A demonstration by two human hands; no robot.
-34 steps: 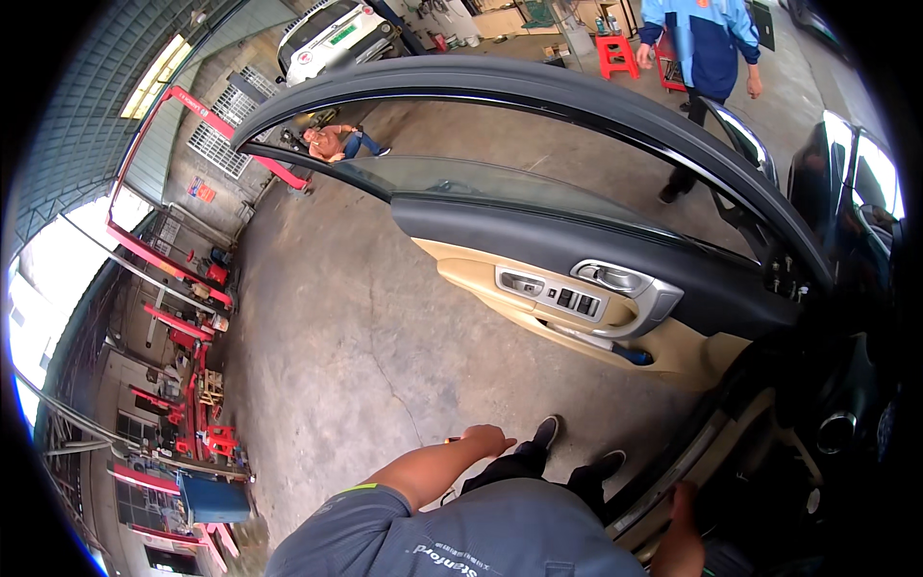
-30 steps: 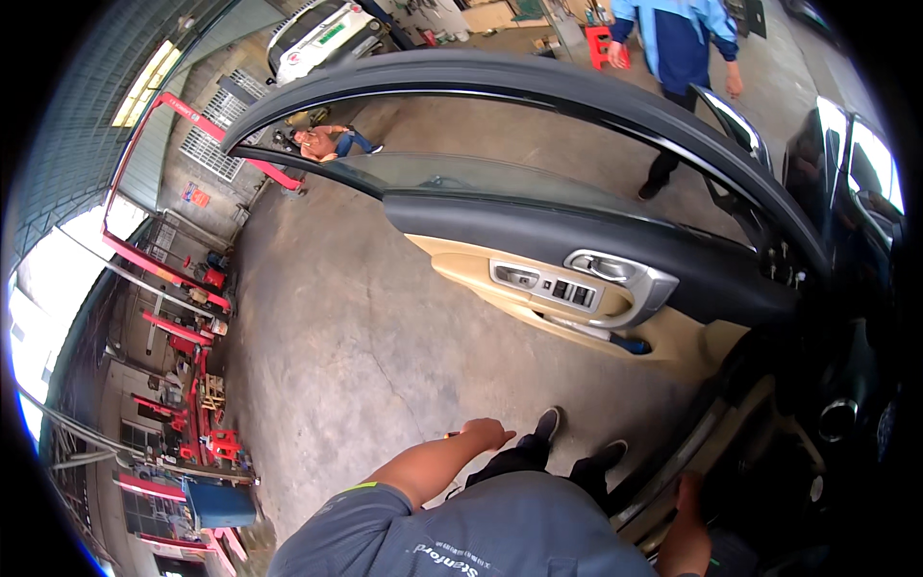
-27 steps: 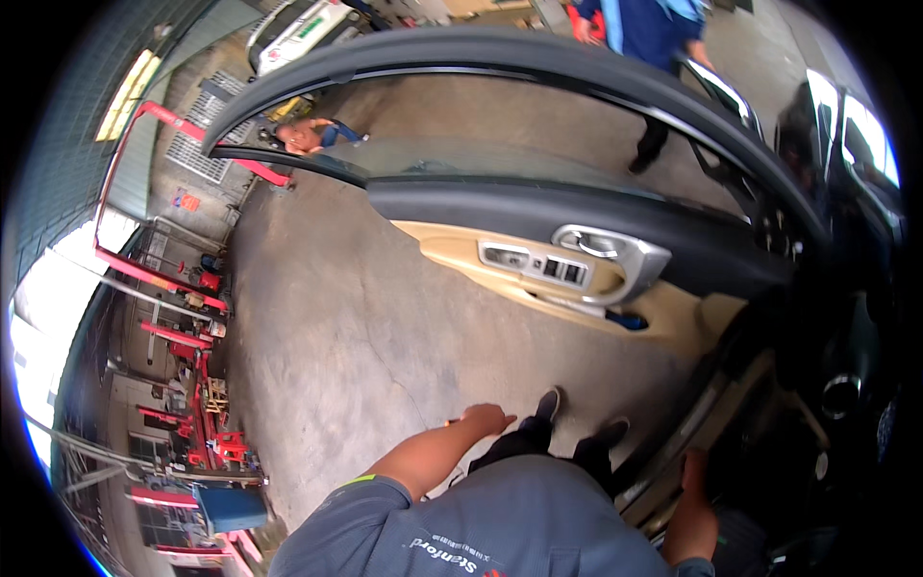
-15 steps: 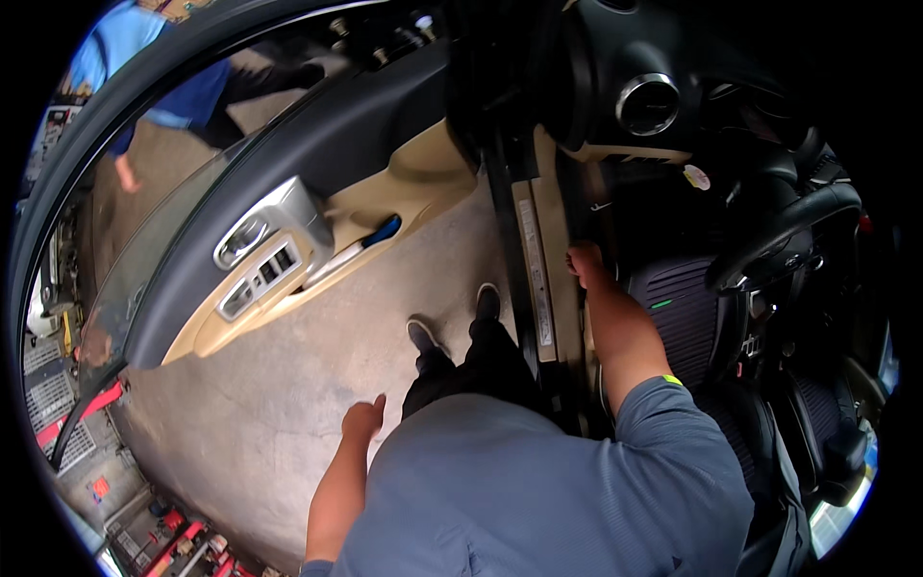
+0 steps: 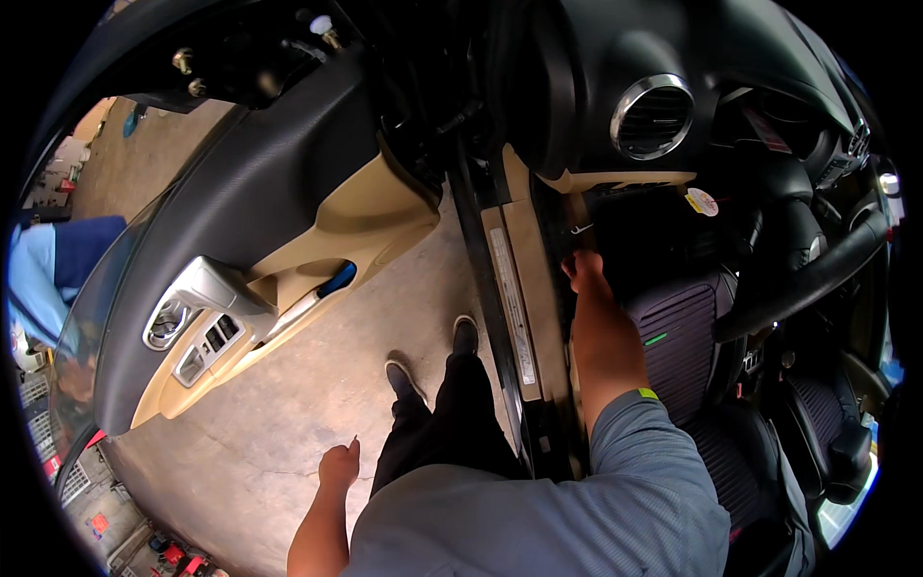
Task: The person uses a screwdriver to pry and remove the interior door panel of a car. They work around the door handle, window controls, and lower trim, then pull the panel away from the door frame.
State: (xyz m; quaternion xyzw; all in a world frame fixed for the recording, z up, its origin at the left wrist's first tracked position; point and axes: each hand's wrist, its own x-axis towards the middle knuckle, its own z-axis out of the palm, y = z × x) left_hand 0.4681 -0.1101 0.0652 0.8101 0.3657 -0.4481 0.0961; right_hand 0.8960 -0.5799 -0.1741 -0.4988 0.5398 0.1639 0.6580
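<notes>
My right hand point(image 5: 585, 269) reaches into the open car with fingers curled, in the dark footwell just below a small silver lever point(image 5: 579, 229) and left of the striped seat point(image 5: 663, 337); what it grips, if anything, is hidden. My left hand point(image 5: 338, 464) hangs over the concrete floor beside my dark trousers, fingers closed round something thin and small that I cannot make out. On the left the opened door point(image 5: 298, 144) shows tan and black trim, a silver handle and window switches. The door sill point(image 5: 514, 298) runs between my feet and the seat.
The dashboard's round vent point(image 5: 652, 115) and the black steering wheel point(image 5: 798, 288) are at upper right. Beyond the door glass a person in blue point(image 5: 53, 269) is at the far left. Red equipment point(image 5: 178, 553) stands in the lower left corner.
My view has swung round toward the car's interior, which now fills the right side. My right hand has moved into the footwell. The person in blue appears lower at the left edge.
</notes>
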